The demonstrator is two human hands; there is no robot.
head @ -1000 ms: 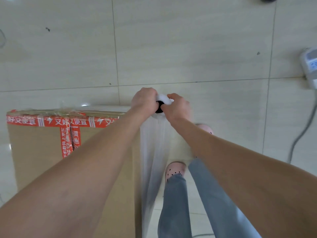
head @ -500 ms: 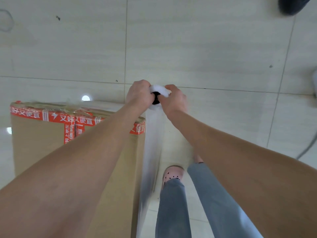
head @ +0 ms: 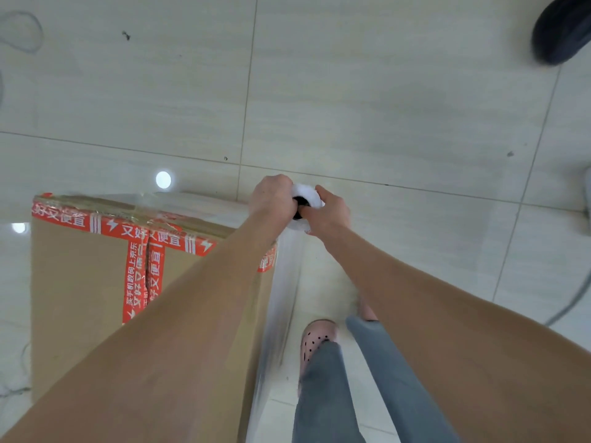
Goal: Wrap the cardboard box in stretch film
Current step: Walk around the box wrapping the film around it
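**WRAPPING PASS: FILM ROLL HELD AT THE BOX CORNER**

**Work position.** The tall brown cardboard box [head: 80,298], sealed with red printed tape [head: 140,282], stands on the pale tiled floor [head: 383,107], to the left of the person's legs.

**Hands.** The left hand [head: 271,199] and the right hand [head: 331,217] are close together. Each is clamped on the upper end of the white stretch film roll [head: 307,190], one on either side of its dark core hole. The roll sits just beside the box's far-right corner.

**Reason for the hold.** This appears to be a paying-out grip. With the roll on end, the film leaves as one flat band along the box's right-hand edge. Two hands on the same end can steady the roll and hold tension. The clear film sheet [head: 281,302] runs down from the roll close to that edge (motion blur hides whether it touches the cardboard all the way).

**Progress.** A glossy, wrinkled layer over the taped far edge suggests that some film is already on. The wrap is judged part done.

**Container.** The box is the only container in view. Its flaps are closed and taped, so its contents cannot be seen.

**Surroundings.** A pink perforated clog [head: 316,335] and grey-blue trouser legs [head: 326,394] stand just right of the film sheet. A grey cable [head: 575,298] lies near the right border.
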